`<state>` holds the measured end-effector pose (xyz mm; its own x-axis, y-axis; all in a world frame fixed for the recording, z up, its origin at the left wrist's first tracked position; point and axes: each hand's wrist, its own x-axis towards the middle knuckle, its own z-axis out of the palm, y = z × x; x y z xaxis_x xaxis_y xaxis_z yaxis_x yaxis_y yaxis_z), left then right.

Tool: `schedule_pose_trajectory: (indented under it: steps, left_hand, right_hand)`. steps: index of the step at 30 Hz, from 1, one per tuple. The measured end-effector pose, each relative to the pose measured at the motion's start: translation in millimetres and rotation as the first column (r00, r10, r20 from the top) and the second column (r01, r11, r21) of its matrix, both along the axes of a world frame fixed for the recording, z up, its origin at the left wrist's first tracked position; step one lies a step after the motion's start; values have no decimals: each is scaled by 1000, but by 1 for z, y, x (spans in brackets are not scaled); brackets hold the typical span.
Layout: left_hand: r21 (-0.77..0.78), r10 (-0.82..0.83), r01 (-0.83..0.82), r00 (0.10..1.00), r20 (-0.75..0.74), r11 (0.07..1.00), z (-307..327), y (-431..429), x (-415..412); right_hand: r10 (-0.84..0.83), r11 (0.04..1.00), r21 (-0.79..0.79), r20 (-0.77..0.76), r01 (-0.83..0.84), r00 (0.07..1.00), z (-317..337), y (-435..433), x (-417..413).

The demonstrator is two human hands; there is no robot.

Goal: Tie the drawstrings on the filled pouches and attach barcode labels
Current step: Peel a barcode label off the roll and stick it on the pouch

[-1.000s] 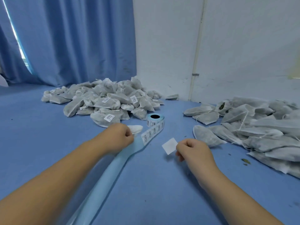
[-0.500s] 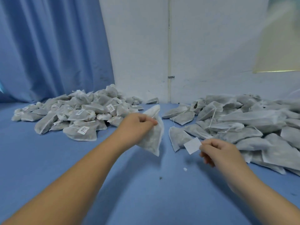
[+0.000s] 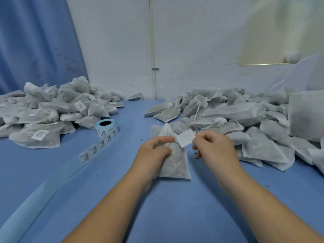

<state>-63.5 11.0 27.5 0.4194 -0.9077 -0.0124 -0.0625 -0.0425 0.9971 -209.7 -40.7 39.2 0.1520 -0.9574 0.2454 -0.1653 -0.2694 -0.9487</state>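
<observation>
My left hand (image 3: 155, 148) grips a filled white pouch (image 3: 175, 162) near its gathered neck, and the pouch's bottom rests on the blue surface. A thin drawstring runs past my left fingers. My right hand (image 3: 213, 146) pinches a small white label (image 3: 186, 138) by its right edge, blank side towards me. The label's left corner almost meets my left fingertips above the pouch. A roll of barcode labels (image 3: 106, 128) stands to the left, and its strip (image 3: 95, 149) trails towards me.
A heap of labelled pouches (image 3: 52, 111) lies at the back left. A larger heap of pouches without labels (image 3: 236, 123) fills the right side. A blue curtain (image 3: 35, 41) hangs at the left and a white wall (image 3: 175, 41) closes the back.
My left hand has brought the pouch down from the air onto the surface in front of me. My right hand has carried the label leftwards to the pouch. The view has swung right.
</observation>
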Motion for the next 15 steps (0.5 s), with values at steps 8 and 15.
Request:
schedule_pose_trajectory:
  steps: [8, 15]
  left_hand:
    - [-2, -46, 47, 998, 42, 999, -1, 7, -2]
    - [-12, -27, 28, 994, 108, 1000, 2, 9, -4]
  right_hand:
    - [-34, 993, -116, -59, 27, 998, -2, 13, 11]
    - [-74, 987, -147, -49, 66, 996, -4, 12, 11]
